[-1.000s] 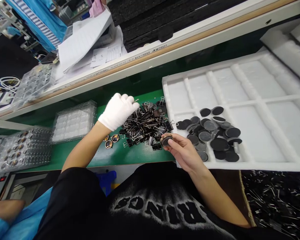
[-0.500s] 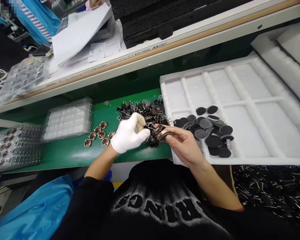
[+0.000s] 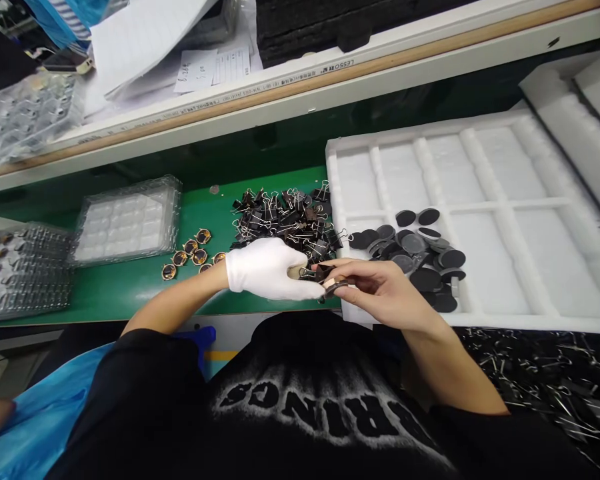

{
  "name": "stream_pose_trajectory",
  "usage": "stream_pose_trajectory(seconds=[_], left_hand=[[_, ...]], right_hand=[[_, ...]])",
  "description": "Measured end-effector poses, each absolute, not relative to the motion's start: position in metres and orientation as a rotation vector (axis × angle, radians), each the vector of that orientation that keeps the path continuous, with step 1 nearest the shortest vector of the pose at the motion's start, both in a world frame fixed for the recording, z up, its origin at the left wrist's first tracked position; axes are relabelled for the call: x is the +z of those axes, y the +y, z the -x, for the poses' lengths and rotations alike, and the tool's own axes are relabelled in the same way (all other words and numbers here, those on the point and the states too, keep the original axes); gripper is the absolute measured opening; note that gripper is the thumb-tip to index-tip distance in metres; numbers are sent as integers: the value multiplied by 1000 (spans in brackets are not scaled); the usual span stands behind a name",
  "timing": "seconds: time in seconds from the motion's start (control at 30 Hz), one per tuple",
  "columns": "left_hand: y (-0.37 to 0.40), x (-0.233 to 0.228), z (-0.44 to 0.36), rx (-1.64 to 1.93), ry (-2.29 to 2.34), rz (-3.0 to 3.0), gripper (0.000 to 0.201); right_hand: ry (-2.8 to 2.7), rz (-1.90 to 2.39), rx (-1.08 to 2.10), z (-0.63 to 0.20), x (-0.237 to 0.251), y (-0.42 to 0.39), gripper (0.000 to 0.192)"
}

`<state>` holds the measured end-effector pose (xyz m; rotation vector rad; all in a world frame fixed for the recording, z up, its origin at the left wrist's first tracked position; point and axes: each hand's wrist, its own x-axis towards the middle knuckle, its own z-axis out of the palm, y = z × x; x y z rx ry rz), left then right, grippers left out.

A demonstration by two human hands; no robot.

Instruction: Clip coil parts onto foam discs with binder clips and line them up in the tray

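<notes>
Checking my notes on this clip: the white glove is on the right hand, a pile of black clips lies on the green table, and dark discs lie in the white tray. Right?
Not quite: the head view shows the white glove on the left hand. The black clips on the green table and dark discs in the white tray are right.

Clips (image 3: 280,217) left of tray (image 3: 500,260)
</notes>
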<state>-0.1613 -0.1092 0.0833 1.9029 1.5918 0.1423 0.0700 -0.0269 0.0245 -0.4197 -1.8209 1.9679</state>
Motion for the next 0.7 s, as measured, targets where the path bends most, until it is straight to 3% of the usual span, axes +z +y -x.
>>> stream_pose_trajectory(seconds=[0.2, 0.33, 0.47, 0.7], left_hand=[[-116, 72, 164, 348, 1508, -1952, 45], [-121, 68, 170, 548, 1595, -1862, 36], [-128, 57, 161, 709, 1647, -1700, 41], [-135, 33, 136, 790, 1706, -1419, 46]], right_hand=[[-1882, 355, 2002, -71, 31, -22, 13], [-1228, 655, 2055, -59, 27, -28, 8], [-622, 884, 2148, -38, 19, -40, 25], [-502, 954, 2100, -16, 15, -67, 27]])
